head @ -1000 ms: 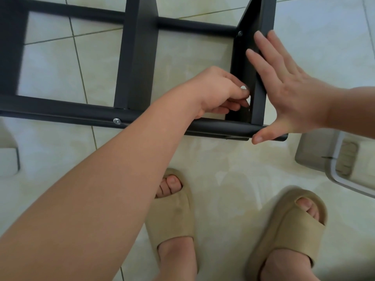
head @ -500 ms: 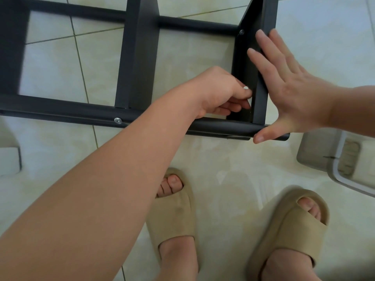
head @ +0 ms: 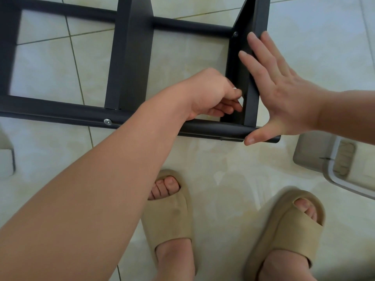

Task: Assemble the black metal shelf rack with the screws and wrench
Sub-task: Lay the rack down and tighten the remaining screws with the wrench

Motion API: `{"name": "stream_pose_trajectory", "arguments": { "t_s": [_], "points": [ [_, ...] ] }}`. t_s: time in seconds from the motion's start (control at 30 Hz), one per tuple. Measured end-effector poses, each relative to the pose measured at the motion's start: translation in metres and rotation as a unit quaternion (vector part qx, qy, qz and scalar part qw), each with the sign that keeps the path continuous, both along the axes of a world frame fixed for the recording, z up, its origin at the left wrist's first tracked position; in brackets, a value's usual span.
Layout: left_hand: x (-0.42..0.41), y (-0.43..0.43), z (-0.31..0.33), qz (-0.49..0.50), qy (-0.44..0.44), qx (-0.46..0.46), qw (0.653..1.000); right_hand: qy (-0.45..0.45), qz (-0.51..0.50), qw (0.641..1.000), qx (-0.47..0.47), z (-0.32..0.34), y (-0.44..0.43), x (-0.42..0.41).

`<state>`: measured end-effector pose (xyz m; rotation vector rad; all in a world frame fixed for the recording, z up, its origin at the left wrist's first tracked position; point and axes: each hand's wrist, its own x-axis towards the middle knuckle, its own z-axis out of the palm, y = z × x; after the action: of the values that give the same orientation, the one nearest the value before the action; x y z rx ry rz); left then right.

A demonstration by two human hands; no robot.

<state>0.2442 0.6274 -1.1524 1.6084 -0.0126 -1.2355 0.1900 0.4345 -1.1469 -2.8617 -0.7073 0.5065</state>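
Rack: the black metal shelf rack (head: 129, 57) sits on the tiled floor (head: 223, 169), just ahead of my feet.
Left hand: my left hand (head: 211, 94) has its fingers (head: 229, 107) curled against the inside of the end panel (head: 251, 102); I cannot tell what they pinch.
Right hand: my right hand (head: 284, 94) is pressed flat on that panel's outer face, thumb on the lower tube (head: 213, 129).

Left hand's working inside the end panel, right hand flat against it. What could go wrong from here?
1. The left hand pinches a small pale piece, likely a screw, at the end panel; mostly hidden, it could start crooked or drop onto the tiles.
2. The right hand only presses flat, thumb on the lower tube; the panel could shift out of line.
3. Open-toed slippers sit just below the tube; a slip may hit toes.
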Motion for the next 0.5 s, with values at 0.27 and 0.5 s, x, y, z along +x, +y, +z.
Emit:
{"name": "stream_pose_trajectory", "arguments": {
  "t_s": [0.27, 0.5],
  "points": [
    [0.002, 0.006, 0.0, -0.012, -0.007, 0.003, 1.0, -0.003, -0.001, 1.0, -0.001, -0.001, 0.001, 0.001],
    [0.003, 0.012, 0.001, -0.04, -0.016, 0.003, 0.999, 0.0, -0.004, 1.0, 0.012, -0.002, 0.0, 0.0]
  ]
}}
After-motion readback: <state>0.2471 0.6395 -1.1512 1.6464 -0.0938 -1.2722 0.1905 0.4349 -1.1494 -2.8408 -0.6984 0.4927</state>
